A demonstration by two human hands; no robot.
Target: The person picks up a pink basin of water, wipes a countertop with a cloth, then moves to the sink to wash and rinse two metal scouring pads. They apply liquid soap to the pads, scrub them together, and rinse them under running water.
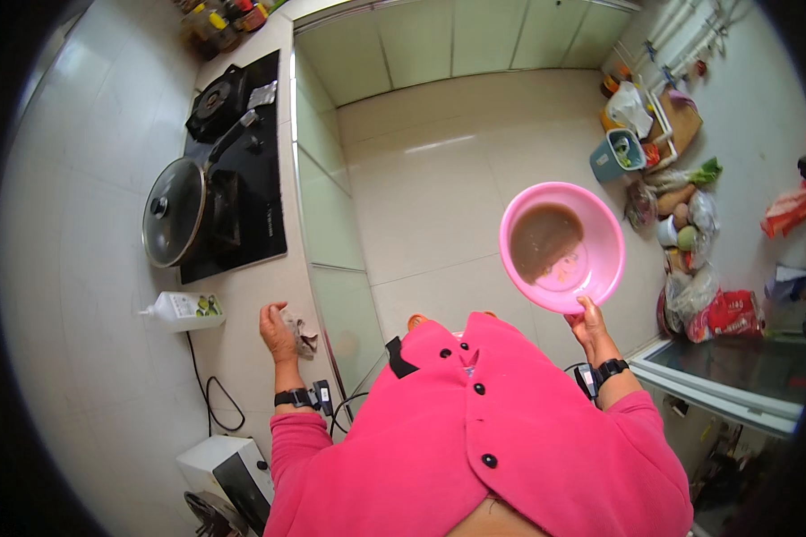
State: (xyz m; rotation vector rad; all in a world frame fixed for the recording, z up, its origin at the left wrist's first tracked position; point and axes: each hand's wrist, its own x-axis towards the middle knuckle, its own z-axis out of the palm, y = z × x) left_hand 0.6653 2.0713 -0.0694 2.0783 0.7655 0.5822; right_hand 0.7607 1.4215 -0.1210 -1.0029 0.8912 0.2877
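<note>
My right hand (588, 325) grips the near rim of a pink plastic basin (601, 238), held out over the floor. The basin is tilted, and murky brown water (544, 238) pools toward its far left side. Small pale scraps (567, 267) lie on the basin's bottom. On the other side, my left hand (279, 335) is above the counter's edge with its fingers curled. A crumpled, patterned rag (302, 337) shows at its palm and seems to be held there; the fingers partly hide the hold.
Left, a glass-lidded frying pan (174, 215) sits on the black gas hob (262, 235). A white bottle (188, 311) lies on the counter (248, 285) near a black cable (208, 396). Right, a blue-grey bin (611, 158), vegetables (678, 178) and bags (729, 315) line the wall.
</note>
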